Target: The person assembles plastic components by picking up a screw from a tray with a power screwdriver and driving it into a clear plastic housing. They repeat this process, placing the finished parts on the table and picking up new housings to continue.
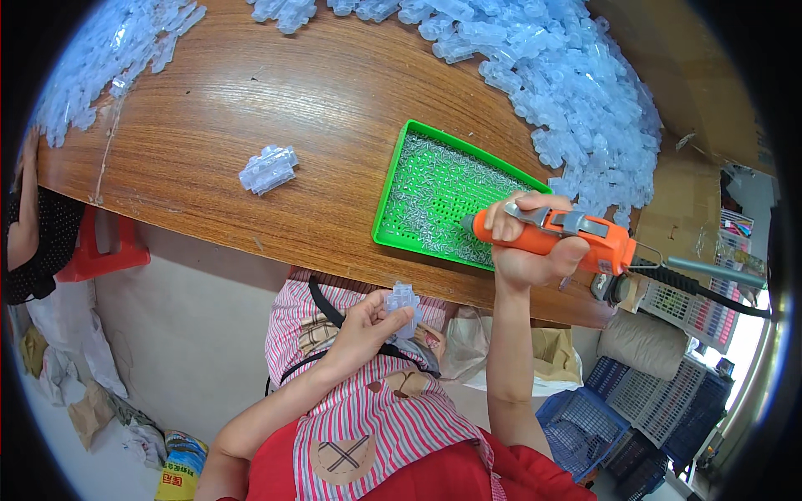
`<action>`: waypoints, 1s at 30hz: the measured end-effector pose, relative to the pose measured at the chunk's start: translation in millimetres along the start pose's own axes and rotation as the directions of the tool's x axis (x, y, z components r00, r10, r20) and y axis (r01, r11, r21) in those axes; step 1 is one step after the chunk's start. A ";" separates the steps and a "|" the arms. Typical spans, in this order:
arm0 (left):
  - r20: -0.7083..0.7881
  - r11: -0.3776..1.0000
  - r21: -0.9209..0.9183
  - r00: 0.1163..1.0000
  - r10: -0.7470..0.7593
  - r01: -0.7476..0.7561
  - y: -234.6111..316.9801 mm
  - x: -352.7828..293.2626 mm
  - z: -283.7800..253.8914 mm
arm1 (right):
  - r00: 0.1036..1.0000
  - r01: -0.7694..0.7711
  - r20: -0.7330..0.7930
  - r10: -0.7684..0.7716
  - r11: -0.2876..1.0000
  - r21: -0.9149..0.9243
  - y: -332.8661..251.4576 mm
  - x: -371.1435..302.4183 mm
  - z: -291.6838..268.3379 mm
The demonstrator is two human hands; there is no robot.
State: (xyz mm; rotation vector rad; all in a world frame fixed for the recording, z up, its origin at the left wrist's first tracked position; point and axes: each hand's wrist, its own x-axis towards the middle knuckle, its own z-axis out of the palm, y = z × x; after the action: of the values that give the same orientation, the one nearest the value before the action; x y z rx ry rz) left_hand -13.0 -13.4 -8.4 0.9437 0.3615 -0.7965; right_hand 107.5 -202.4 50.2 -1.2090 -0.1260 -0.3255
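Observation:
In my left hand (368,328) a clear plastic part (403,309) is pinched between thumb and fingers, just off the table's near edge. My right hand (531,242) is wrapped round an orange electric screwdriver (576,241) with a metal lever. The driver's tip points left, over a green tray (391,194) with a perforated bottom. Many small silver screws (430,175) lie scattered in that tray. Another clear plastic piece (268,169) rests alone on the wooden table, left of the tray.
Large heaps of clear plastic parts (576,108) cover the table's (334,108) far side and far left. A black cable (710,292) runs right from the driver. Blue crates (585,426) stand at lower right. Another person's arm (27,200) and a red stool (104,242) are at left.

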 end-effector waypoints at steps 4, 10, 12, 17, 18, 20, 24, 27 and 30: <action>0.036 0.998 0.001 0.997 -0.063 0.063 5.4 -0.2 0.2 | 1.000 -0.010 0.011 0.010 1.000 -0.013 2.8 0.2 -3.7; 0.050 0.991 -0.037 0.990 -0.130 0.132 1.9 1.6 -0.1 | 0.999 -0.017 0.034 0.018 1.000 -0.018 5.5 0.1 -4.8; 0.064 0.991 -0.071 0.992 -0.110 0.115 0.2 2.2 -0.6 | 0.999 -0.021 0.028 0.023 0.997 -0.071 3.7 1.2 -1.0; 0.045 0.996 -0.017 0.995 -0.087 0.088 7.0 2.1 1.4 | 0.997 -0.002 0.076 0.003 1.000 -0.011 5.1 -0.3 -6.9; 0.041 0.996 -0.019 0.996 -0.085 0.086 6.4 2.5 1.2 | 0.999 0.002 0.052 -0.001 1.000 -0.028 4.8 -1.1 -5.9; 0.038 0.998 -0.039 0.998 -0.055 0.057 3.5 4.4 1.4 | 0.998 0.026 0.055 -0.025 1.000 -0.005 -1.2 -2.8 -5.3; 0.048 0.997 -0.041 0.997 -0.060 0.062 -0.1 5.6 -1.9 | 0.981 0.092 0.160 -0.107 0.991 0.094 -43.0 -12.8 13.5; 0.042 0.998 -0.039 0.998 -0.054 0.056 1.3 6.9 -0.2 | 0.972 0.017 0.234 -0.036 0.996 0.086 -51.0 -42.2 28.9; 0.042 0.997 -0.010 0.996 -0.074 0.074 5.6 7.1 -0.6 | 0.965 0.026 0.262 -0.009 0.998 -0.062 -47.5 -59.0 37.5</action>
State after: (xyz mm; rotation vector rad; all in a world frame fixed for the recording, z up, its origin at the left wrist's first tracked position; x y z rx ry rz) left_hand -4.0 -14.2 -9.7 0.9056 0.3668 -0.8795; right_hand 39.7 -171.8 90.2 -1.3129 -0.3575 -0.1846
